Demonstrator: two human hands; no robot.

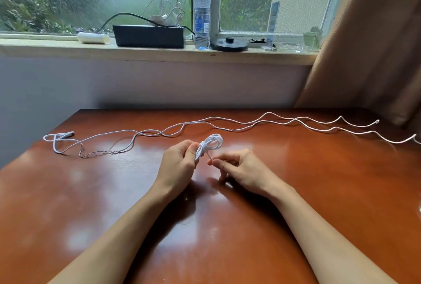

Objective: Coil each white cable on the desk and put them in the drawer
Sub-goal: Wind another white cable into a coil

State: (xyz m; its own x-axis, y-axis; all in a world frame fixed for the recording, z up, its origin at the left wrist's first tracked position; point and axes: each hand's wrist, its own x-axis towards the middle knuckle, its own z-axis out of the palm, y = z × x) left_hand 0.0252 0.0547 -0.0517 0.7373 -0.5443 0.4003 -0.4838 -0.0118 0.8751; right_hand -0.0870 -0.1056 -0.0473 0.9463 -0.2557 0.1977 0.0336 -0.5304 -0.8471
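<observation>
A glossy reddish-brown wooden desk (296, 204) fills the lower view, with a heavy brown curtain (376, 44) hanging at its far right corner. Behind it runs a pale wooden window sill (57, 49). Long loose white cables (262, 122) lie uncoiled in wavy lines across the far half of the desk, from the left edge to the right. On the sill stand a black rectangular box (149, 36) and, just to its right, a clear plastic water bottle with a blue cap (201, 17). Near the desk's middle, the left hand (177, 165) curls its fingers round the lower part of a small white cable bundle (210, 143), looped and wrapped at its waist and held above the desk. Just beside it, the right hand (243, 170) pinches the bundle's short free end (209, 157) between thumb and forefinger.
</observation>
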